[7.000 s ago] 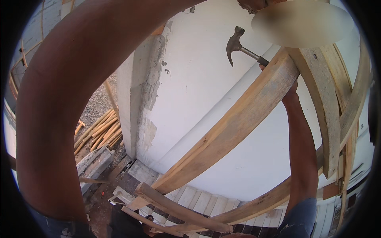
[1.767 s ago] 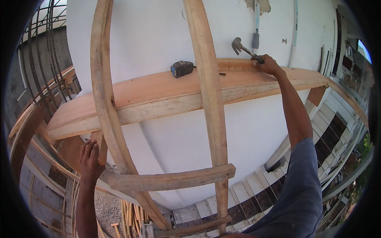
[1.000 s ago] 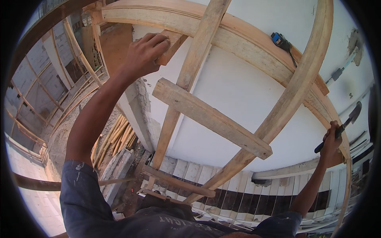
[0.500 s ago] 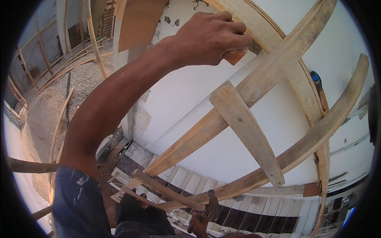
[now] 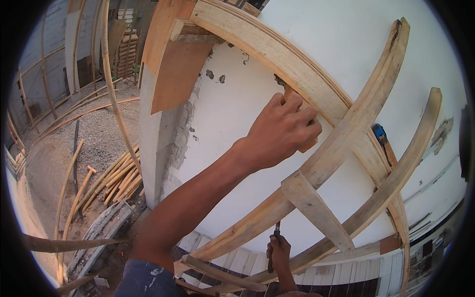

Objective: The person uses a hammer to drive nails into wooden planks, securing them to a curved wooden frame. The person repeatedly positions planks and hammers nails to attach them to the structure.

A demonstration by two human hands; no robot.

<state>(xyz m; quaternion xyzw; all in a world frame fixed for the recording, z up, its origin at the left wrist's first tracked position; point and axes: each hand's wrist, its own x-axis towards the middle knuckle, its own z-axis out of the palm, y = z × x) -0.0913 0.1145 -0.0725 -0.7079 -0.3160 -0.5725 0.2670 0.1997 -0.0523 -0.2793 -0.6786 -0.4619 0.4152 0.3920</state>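
Observation:
My left hand (image 5: 286, 127) reaches up across the white wall, its fingers closed around a short piece of reddish-brown wood (image 5: 309, 145). One end of that piece shows at the edge of a long wooden beam (image 5: 277, 52); whether it touches the beam I cannot tell. Lower down, my right hand (image 5: 281, 251) grips a hammer (image 5: 277, 228) by its dark handle. The hammer's head is hidden now, apparently behind the slanting timber (image 5: 262, 220). Between the hands, a short wooden crosspiece (image 5: 316, 210) joins this timber to a second long one (image 5: 381, 200).
A blue tape measure (image 5: 379, 132) rests by the beam on the right. Plywood (image 5: 180, 72) stands at the upper left. Beyond lie gravel (image 5: 106, 123), bamboo poles (image 5: 118, 178) and a wooden pole (image 5: 69, 243). Below are white-and-dark slats (image 5: 341, 277).
The view has shifted, showing more of the upper beam and the ground at left. My left hand appears lower with the wood piece. My right hand has come up and its hammer head has gone from sight.

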